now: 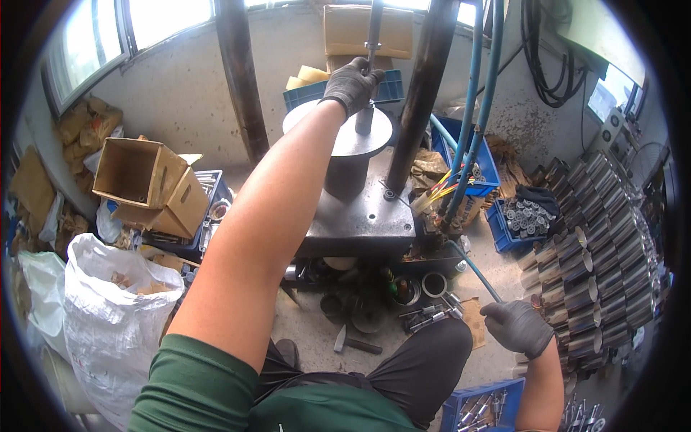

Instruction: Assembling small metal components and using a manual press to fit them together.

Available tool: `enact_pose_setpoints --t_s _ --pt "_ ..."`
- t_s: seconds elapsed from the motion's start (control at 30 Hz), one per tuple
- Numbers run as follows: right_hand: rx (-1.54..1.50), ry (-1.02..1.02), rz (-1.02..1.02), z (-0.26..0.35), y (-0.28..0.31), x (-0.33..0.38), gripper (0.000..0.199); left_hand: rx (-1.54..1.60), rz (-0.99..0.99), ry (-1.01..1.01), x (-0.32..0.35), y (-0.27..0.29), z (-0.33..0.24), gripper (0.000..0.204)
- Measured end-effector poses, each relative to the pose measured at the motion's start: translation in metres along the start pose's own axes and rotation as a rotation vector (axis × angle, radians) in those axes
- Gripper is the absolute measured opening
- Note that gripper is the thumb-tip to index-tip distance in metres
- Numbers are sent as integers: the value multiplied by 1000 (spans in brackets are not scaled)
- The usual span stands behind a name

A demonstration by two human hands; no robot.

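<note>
My left hand (pixel 351 86), in a dark grey glove, reaches up and forward with its fingers closed round an upright metal rod (pixel 373 32). The rod's lower, thicker end (pixel 364 121) stands over a round metal plate (pixel 376 138), which rests on a dark cylinder on the press's steel bed (pixel 360 222). Low on the right, my right hand (pixel 520 329), gloved alike, is closed at the end of a slanting blue lever (pixel 475 271). Its fingers partly hide the lever's end.
Dark press columns (pixel 243 79) flank the plate. Stacked metal tubes (pixel 597 266) line the right side, near a blue bin of round metal parts (pixel 520 222). A white sack (pixel 108 324) and cardboard boxes (pixel 137 173) stand left. A hammer (pixel 356 343) lies by my feet; a blue crate (pixel 484 405) sits beside me.
</note>
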State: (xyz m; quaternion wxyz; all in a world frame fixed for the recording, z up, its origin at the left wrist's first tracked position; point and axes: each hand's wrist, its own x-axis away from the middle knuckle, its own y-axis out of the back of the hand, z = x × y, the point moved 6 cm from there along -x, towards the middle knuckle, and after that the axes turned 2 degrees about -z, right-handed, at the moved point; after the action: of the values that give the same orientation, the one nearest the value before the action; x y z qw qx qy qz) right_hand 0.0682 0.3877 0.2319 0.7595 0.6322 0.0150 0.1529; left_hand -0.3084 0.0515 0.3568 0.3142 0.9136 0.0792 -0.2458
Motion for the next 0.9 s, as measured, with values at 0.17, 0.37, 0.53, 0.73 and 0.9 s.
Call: enact_pose_setpoints --t_s 0.17,0.37,0.53,0.73,0.9 --pt "-101 -34 -272 5 17 2 22 14 -15 -6 -1 -2 1 50" --pt "57 77 -787 9 76 -25 13 8 -22 -9 0 -1 -1 53" --pt "136 199 -1040 -1 147 -88 9 18 15 11 -2 -3 1 53" --pt "155 86 -968 -17 184 -152 18 35 55 4 -9 -10 8 62" --pt "131 -86 -870 -25 187 -163 23 -41 3 -103 -4 -16 6 44"
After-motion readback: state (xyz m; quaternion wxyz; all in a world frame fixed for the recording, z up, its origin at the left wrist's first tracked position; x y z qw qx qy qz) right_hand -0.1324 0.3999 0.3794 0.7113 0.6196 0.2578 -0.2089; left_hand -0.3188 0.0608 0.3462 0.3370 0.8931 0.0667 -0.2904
